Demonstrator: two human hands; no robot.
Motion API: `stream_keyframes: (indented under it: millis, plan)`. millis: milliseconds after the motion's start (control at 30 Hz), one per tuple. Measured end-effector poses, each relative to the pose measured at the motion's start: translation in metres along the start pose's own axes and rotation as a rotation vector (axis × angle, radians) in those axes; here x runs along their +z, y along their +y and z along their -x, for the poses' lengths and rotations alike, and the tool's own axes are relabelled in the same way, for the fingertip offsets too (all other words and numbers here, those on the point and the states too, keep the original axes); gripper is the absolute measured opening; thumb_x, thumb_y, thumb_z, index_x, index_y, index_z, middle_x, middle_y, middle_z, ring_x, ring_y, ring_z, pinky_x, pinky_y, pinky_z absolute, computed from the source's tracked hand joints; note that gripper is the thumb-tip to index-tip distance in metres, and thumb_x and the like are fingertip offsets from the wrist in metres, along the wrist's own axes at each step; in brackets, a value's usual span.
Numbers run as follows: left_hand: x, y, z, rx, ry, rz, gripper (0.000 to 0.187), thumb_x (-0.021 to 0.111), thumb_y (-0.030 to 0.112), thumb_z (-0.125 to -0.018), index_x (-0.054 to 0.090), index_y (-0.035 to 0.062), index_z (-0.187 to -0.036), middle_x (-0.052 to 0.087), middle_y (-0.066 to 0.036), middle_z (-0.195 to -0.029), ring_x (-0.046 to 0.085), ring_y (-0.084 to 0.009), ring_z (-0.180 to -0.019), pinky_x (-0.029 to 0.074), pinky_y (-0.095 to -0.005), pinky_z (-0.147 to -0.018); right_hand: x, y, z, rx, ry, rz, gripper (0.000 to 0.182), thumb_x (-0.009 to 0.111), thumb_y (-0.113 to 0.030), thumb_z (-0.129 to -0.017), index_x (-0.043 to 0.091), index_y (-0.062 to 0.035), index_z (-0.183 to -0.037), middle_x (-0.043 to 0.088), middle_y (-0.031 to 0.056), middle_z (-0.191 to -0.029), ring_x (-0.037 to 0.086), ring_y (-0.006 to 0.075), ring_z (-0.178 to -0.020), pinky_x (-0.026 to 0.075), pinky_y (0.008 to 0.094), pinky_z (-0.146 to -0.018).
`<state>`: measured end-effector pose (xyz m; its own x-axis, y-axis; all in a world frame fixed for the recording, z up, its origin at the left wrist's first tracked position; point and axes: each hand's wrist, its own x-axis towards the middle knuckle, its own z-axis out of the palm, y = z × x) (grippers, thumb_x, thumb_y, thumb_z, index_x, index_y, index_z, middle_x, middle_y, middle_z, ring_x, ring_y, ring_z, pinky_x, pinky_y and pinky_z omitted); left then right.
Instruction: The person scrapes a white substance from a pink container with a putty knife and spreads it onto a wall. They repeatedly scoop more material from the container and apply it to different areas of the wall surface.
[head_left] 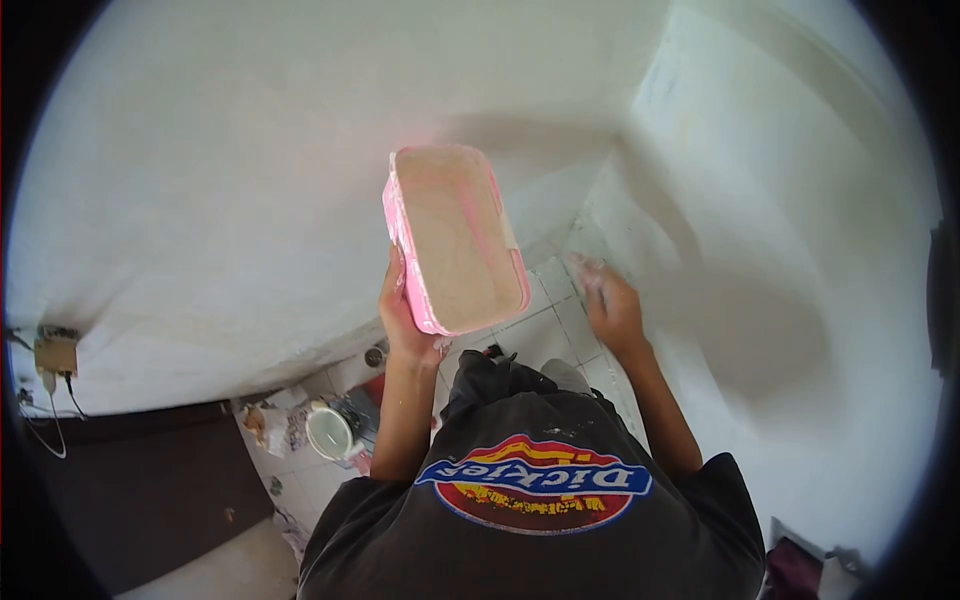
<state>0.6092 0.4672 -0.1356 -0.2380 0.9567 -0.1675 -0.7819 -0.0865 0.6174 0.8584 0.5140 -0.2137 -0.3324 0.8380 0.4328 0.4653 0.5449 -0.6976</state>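
My left hand [405, 318] grips the near edge of a pink rectangular tray [456, 237], held up in front of the white wall with its pale, plaster-coated face turned toward me. My right hand [612, 305] is lower and to the right, close to the corner where two white walls meet; its fingers are curled and dusted white, and I cannot tell whether anything is in it. My dark shirt with a printed logo [535, 482] fills the bottom of the view.
White walls [230, 190] meet in a corner [620, 150] ahead. Below lies a tiled floor [555, 325] with a paint can [333, 430], scraps and debris. A dark door or panel [140, 490] and a wall socket with cables [55, 355] are at left.
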Motion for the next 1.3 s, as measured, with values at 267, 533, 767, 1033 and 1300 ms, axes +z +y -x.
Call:
stream_keyframes:
  millis: [267,533,767,1033,1300]
  plan:
    - [0.028,-0.022,0.024,-0.129,0.138,-0.240,0.059,0.051,0.037,-0.097,0.033,0.0040,-0.142,0.056,-0.010,-0.123,0.061,-0.0169,-0.107,0.052,-0.0310,-0.088,-0.087,-0.047,-0.082,0.069,-0.068,-0.086,0.025,0.063,-0.013,-0.088,0.059,0.0005,-0.109,0.066,0.0189,-0.086,0.065,0.0319,-0.074,0.050,0.0330,-0.068]
    - [0.003,-0.034,0.023,-0.423,0.119,-0.465,0.063,0.052,0.040,-0.094,0.034,0.0019,-0.141,0.059,-0.011,-0.117,0.064,-0.0178,-0.098,0.053,-0.0312,-0.083,-0.037,-0.007,-0.065,0.094,-0.700,-0.165,0.028,0.062,-0.011,-0.087,0.059,0.0037,-0.111,0.067,0.0195,-0.089,0.064,0.0237,-0.075,0.050,0.0329,-0.075]
    - [-0.056,-0.061,0.042,-0.508,0.246,-0.377,0.058,0.054,0.040,-0.095,0.040,0.0024,-0.136,0.058,-0.015,-0.123,0.064,-0.0226,-0.103,0.052,-0.0356,-0.089,0.025,0.042,0.011,0.544,-1.071,-0.879,0.035,0.063,-0.014,-0.091,0.057,0.0042,-0.120,0.066,0.0058,-0.102,0.062,0.0092,-0.088,0.050,0.0244,-0.076]
    - [-0.087,-0.068,0.088,-0.271,0.360,-0.148,0.053,0.051,0.037,-0.097,0.040,0.0026,-0.136,0.056,-0.013,-0.127,0.059,-0.0238,-0.112,0.049,-0.0384,-0.095,0.028,0.067,0.032,0.921,-0.623,-1.329,0.038,0.065,-0.013,-0.090,0.056,-0.0030,-0.125,0.065,0.0010,-0.107,0.062,0.0078,-0.089,0.050,0.0229,-0.076]
    - [-0.111,-0.059,0.141,-0.042,0.358,-0.009,0.052,0.041,0.036,-0.101,0.035,0.0037,-0.141,0.052,-0.012,-0.134,0.054,-0.0257,-0.121,0.044,-0.0422,-0.102,0.060,0.107,-0.056,0.654,0.041,-1.316,0.033,0.062,-0.012,-0.093,0.055,-0.0042,-0.124,0.063,0.0052,-0.112,0.061,0.0122,-0.094,0.049,0.0269,-0.081]
